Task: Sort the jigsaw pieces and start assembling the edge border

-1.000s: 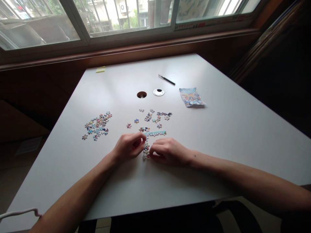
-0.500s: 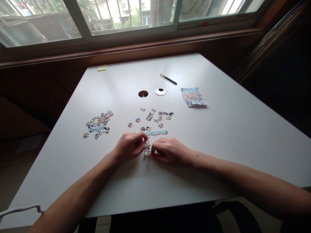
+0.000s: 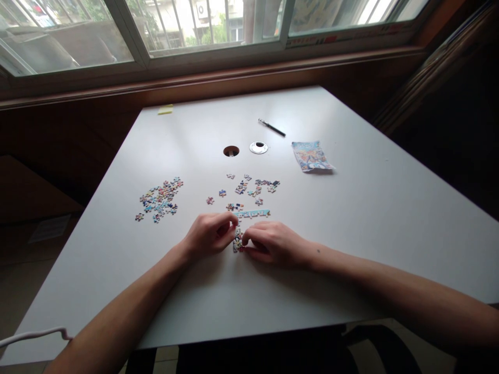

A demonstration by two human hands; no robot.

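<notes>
A partly joined jigsaw puzzle lies in front of me, with a light-blue top strip [image 3: 255, 213] and a narrow side column [image 3: 237, 243] running toward me. My left hand [image 3: 210, 232] is closed, thumb and forefinger against the left side of the column near the corner, which they partly hide. From the right, my right hand [image 3: 275, 242] pinches at the column's lower end, where a small reddish puzzle piece [image 3: 241, 249] shows at the fingertips. Several loose puzzle pieces [image 3: 241, 187] are scattered just beyond the strip.
To the left is a pile of puzzle pieces [image 3: 159, 200]. A printed puzzle packet [image 3: 312, 156], a pen [image 3: 272, 127], a cable hole [image 3: 231, 151] with its round cover [image 3: 258, 148], and a yellow sticky note [image 3: 166, 109] are farther back on the white table [image 3: 351, 208]. A white cable [image 3: 35, 336] crosses the near left corner.
My right fingertips have shifted slightly at the column's lower end, where the reddish piece now shows more. My left hand keeps its place; the whole view has moved a little.
</notes>
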